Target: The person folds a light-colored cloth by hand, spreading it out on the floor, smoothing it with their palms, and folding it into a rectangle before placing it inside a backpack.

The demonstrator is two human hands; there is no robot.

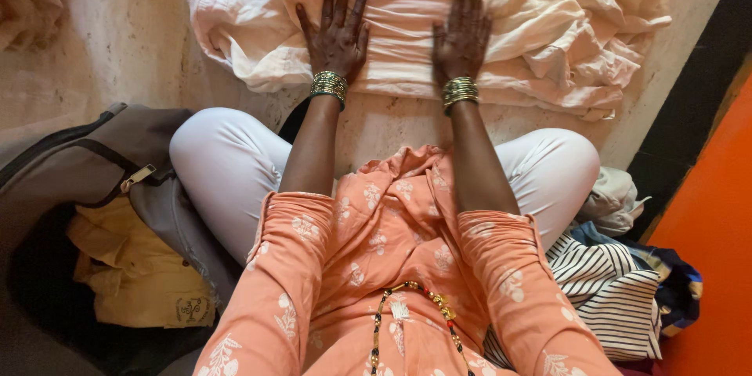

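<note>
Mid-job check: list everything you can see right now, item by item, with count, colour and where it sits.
cloth: one, pale peach, crumpled and partly folded flat on the floor ahead
floor: one, beige stone, under the cloth
bag: one, grey, open, at the person's left side
yellow garment: one, yellow, inside the bag
striped garment: one, white with dark stripes, by the right knee
white garment: one, off-white, bunched behind the right knee
dark garment: one, navy, beside the striped one
orange surface: one, orange, far right
bangles: a stack on each wrist, gold-green
left hand: one, flat on the cloth, fingers spread
right hand: one, flat on the cloth, blurred
</note>
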